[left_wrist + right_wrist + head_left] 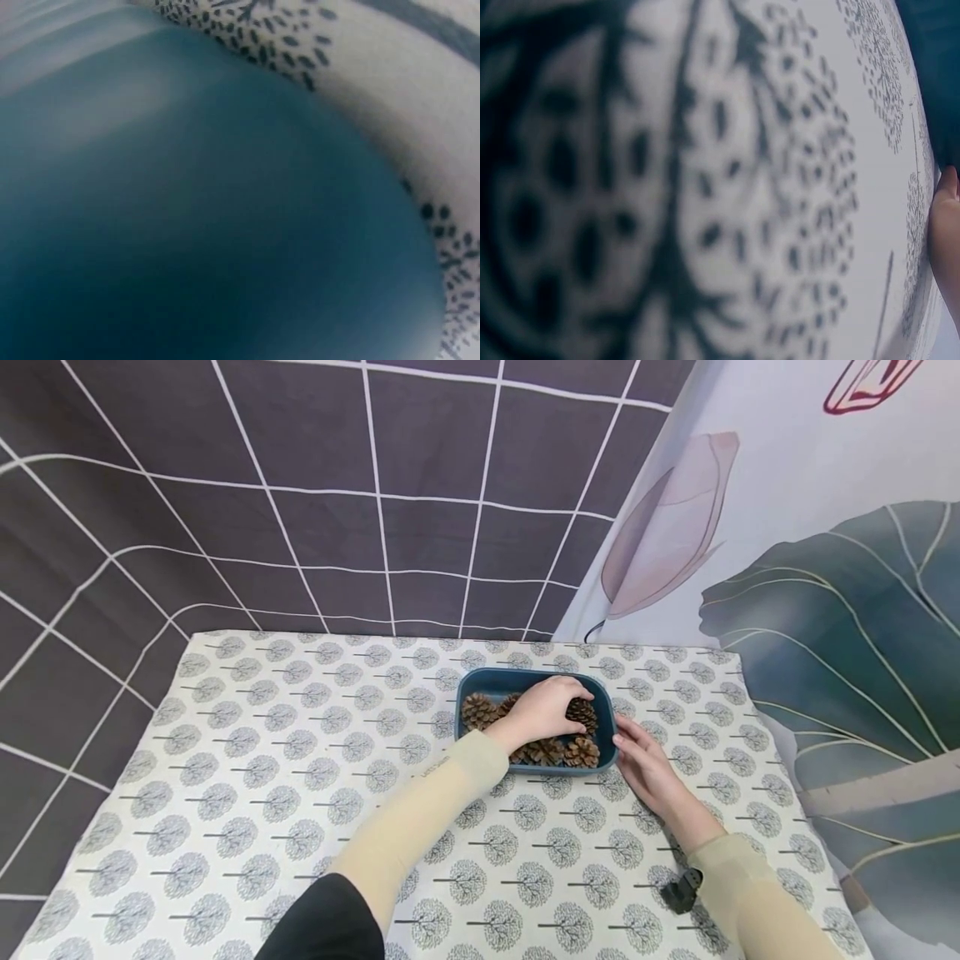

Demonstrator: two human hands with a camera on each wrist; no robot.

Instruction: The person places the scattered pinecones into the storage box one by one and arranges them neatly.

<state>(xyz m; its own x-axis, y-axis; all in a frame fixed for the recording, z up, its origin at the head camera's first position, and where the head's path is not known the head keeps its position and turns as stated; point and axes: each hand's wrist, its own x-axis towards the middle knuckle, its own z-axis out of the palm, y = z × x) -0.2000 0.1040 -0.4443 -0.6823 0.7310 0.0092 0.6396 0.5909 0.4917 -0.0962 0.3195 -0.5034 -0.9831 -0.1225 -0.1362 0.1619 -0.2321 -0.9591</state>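
In the head view a dark blue rectangular tub stands on the table with several brown pine cones inside. My left hand reaches into it from the left, thumb and fingers curved round a pine cone near the right end. The palm and wrist hide part of the other cones. Against the tub's right outer wall rest the fingertips of my right hand, its fingers fairly straight. Blurred blue tub wall fills most of the left wrist view. At the right wrist view's edge shows part of the right hand.
A white cloth printed with grey trees covers the table. Behind it hangs a dark curtain with white grid lines, and a leaf-patterned hanging is on the right. A small black device sits at the right wrist.
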